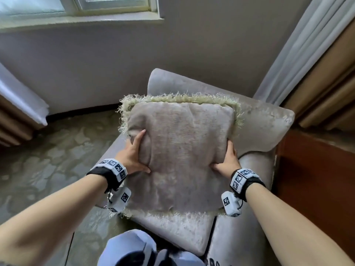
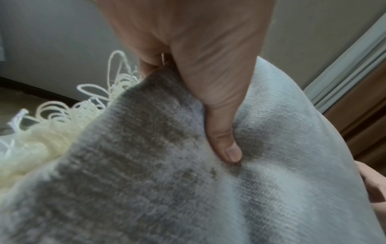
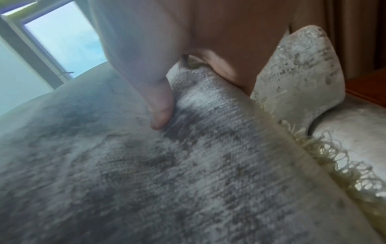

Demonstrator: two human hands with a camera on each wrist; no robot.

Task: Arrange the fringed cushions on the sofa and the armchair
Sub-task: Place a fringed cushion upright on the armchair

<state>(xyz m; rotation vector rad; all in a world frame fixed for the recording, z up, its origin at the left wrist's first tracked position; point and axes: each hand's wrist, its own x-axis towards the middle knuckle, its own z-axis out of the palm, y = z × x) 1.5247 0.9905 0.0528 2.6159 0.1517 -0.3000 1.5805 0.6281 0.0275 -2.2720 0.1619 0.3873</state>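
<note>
A grey cushion [image 1: 180, 150] with a pale green fringe is held upright over the seat of a grey velvet armchair [image 1: 267, 120]. My left hand [image 1: 134, 156] grips its left edge, thumb pressed into the front face, fingers behind. My right hand [image 1: 227, 160] grips the right edge the same way. In the left wrist view the thumb [image 2: 225, 142] dents the cushion [image 2: 167, 181], with fringe loops to the left. The right wrist view has the thumb [image 3: 158, 113] sunk into the cushion [image 3: 146, 173], the armchair back [image 3: 303, 69] behind it.
Behind the armchair rises a plain wall under a window [image 1: 76, 8]. Curtains [image 1: 311, 60] hang at the right and far left. A brown wooden unit [image 1: 315, 169] stands right of the chair. Patterned carpet [image 1: 48, 156] lies to the left. My knees [image 1: 134, 248] touch the seat front.
</note>
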